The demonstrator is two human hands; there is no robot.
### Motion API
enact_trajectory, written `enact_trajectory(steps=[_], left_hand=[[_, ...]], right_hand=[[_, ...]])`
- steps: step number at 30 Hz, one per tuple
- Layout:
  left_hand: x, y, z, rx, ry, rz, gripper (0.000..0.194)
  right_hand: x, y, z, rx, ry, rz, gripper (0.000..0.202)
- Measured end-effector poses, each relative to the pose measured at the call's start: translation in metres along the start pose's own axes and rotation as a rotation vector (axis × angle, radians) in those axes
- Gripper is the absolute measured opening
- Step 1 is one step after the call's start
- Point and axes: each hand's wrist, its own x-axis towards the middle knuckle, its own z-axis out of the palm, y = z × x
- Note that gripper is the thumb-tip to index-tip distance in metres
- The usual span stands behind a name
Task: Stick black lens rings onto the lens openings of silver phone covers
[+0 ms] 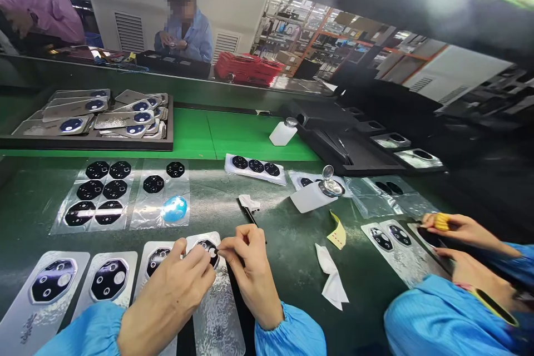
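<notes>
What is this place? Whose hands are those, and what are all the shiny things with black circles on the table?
The camera sits on a person's head and looks down, so the two hands at the bottom are that person's own. The left hand and the right hand both pinch at the black round camera part of a silver phone back cover. More silver covers lie in a row beside it on the dark green table. Behind them are clear sheets with black round pieces, a tray of stacked covers, a small white bottle and a white wipe. On the right, in blue sleeves, are a co-worker's hands. Another person in blue works far behind.
</notes>
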Motion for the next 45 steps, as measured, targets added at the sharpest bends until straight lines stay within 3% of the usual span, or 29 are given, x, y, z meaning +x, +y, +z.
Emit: enact_trajectory(steps=[4, 10, 12, 16, 20, 28, 35, 45], left_hand=[[0.007, -0.002, 0.005, -0.138, -0.001, -0.063, 0.016], [0.002, -0.013, -0.003, -0.517, 0.027, -0.262, 0.017], [-0.009, -0.006, -0.004, -0.498, 0.096, -0.286, 0.020], [-0.034, 0.022, 0.007, -0.240, 0.211, -0.137, 0.031], [-0.044, 0.041, 0.019, -0.083, 0.102, -0.133, 0.040], [-0.035, 0.036, 0.011, -0.054, 0.161, -0.050, 0.034], [-0.034, 0.042, 0.014, -0.076, 0.244, -0.137, 0.037], [-0.026, 0.017, 0.014, -0.260, 0.142, -0.248, 0.030]], right_hand=[[0.000, 0.004, -0.004, 0.031, 0.136, 0.053, 0.016], [-0.005, 0.008, -0.002, 0.008, 0.069, 0.072, 0.015], [-0.005, 0.007, -0.002, -0.008, 0.039, 0.045, 0.017], [-0.006, 0.002, 0.000, -0.044, -0.017, -0.064, 0.019], [-0.007, -0.001, 0.003, -0.118, -0.046, -0.124, 0.020], [-0.010, -0.002, 0.006, -0.185, -0.022, -0.175, 0.019], [-0.009, -0.003, 0.006, -0.217, -0.006, -0.185, 0.017], [-0.009, -0.004, 0.003, -0.188, -0.024, -0.138, 0.021]])
